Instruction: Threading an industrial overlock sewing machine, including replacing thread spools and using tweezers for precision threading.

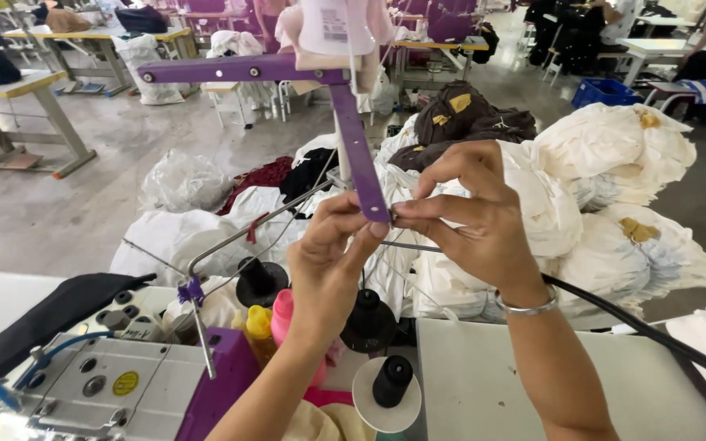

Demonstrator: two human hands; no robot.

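Both hands up at the lower tip of the purple thread-stand arm, above the far edge of the counter. Left hand: thumb and forefinger pressed against the arm tip. Right hand: fingertips pinched together right at the same tip, apparently on a thin thread, too fine to confirm. Silver bracelet on right wrist. Below the hands: black thread cones, a pink cone, a yellow one. Sewing machine at near left corner. White fabric bundles piled beyond.
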